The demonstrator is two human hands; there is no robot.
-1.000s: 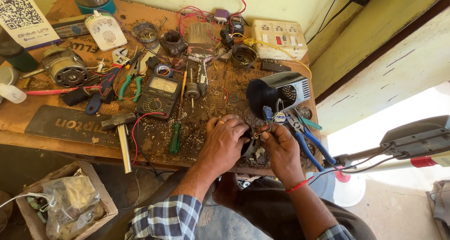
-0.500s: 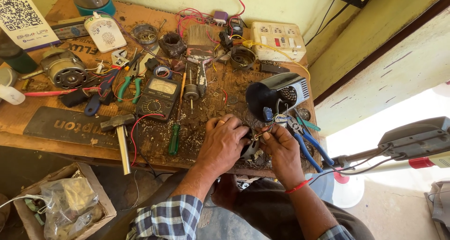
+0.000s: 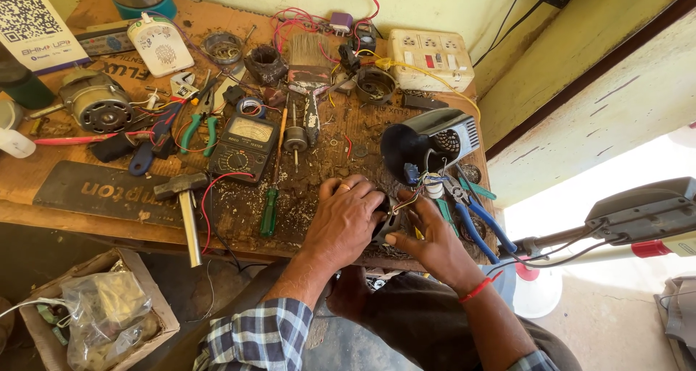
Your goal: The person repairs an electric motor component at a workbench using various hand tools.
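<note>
Left hand [image 3: 346, 222] clamps a small dark motor part [image 3: 383, 213]; right hand [image 3: 433, 244] pinches its thin wires [image 3: 412, 197]. Part likely rigid, light; wires fragile, so grip the body.

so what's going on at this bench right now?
A person is seated at a cluttered wooden workbench. Both hands meet at its front edge: the left hand cups a small dark part, and the right hand pinches the coloured wires coming off it. The wires run toward a black fan-like housing. A multimeter, a green screwdriver and blue pliers lie untouched nearby.
</note>
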